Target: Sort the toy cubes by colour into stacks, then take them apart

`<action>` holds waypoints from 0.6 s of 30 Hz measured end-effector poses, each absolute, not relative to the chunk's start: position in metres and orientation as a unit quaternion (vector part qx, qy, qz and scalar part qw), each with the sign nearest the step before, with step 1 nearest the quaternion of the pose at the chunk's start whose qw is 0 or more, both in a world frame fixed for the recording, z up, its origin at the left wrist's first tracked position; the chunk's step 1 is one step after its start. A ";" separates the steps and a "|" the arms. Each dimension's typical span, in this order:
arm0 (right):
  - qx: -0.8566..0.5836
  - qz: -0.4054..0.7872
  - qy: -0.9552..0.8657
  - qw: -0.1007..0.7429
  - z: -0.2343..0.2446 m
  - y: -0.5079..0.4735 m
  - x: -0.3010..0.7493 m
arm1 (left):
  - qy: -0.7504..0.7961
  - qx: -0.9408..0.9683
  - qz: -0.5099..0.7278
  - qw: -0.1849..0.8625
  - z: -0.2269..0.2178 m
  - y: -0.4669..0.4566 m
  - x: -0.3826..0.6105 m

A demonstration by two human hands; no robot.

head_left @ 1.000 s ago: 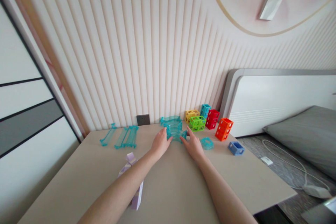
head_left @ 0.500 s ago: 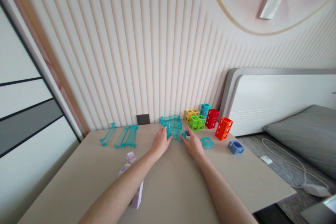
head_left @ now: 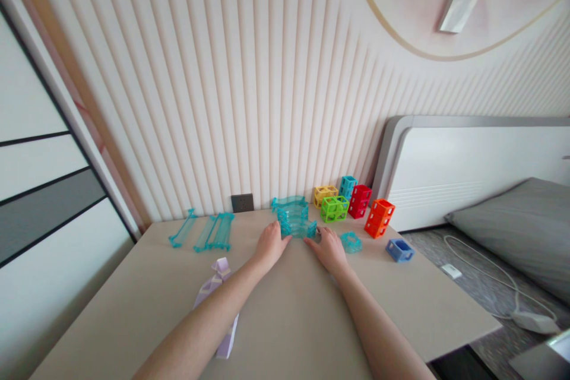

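Both my hands reach to the far middle of the beige table (head_left: 285,320). My left hand (head_left: 270,247) rests with fingers curled against the left side of a stack of clear teal curved track pieces (head_left: 294,218). My right hand (head_left: 329,249) touches the stack's front right edge, fingers bent toward it. A small teal ring piece (head_left: 351,242) lies just right of my right hand. Neither hand lifts the stack off the table.
Green (head_left: 335,208), yellow (head_left: 325,193), blue (head_left: 348,185), red (head_left: 360,200) and orange (head_left: 379,218) open-frame cubes stand at the back right. A blue frame piece (head_left: 399,250) lies nearer. Teal straight rails (head_left: 214,231) lie back left. A lilac piece (head_left: 218,291) sits under my left forearm. A bed (head_left: 512,231) is right.
Both hands have drawn slightly toward me and lower against the front of the teal stack. The lilac piece looks shifted a little as the view moved.
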State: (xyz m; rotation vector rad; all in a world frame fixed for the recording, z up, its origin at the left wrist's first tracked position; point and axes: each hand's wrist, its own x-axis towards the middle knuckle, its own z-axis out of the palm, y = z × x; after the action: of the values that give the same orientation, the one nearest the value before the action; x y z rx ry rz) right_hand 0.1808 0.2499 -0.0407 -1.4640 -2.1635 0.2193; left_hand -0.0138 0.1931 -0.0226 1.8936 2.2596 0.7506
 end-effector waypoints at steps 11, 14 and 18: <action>-0.543 0.047 -0.811 0.213 -0.037 0.248 0.179 | 0.748 0.618 0.233 0.061 -0.018 0.190 -0.012; -0.544 0.049 -0.812 0.207 -0.035 0.246 0.179 | 0.749 0.620 0.227 0.057 -0.017 0.190 -0.012; -0.544 0.052 -0.812 0.207 -0.033 0.245 0.180 | 0.748 0.626 0.213 0.048 -0.015 0.190 -0.011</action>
State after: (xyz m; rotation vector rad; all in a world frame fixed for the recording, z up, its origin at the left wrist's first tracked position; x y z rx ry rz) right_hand 0.1795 0.2454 -0.0334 -1.5140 -2.2602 0.1460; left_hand -0.0114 0.1895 -0.0149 1.9100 2.2810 0.6500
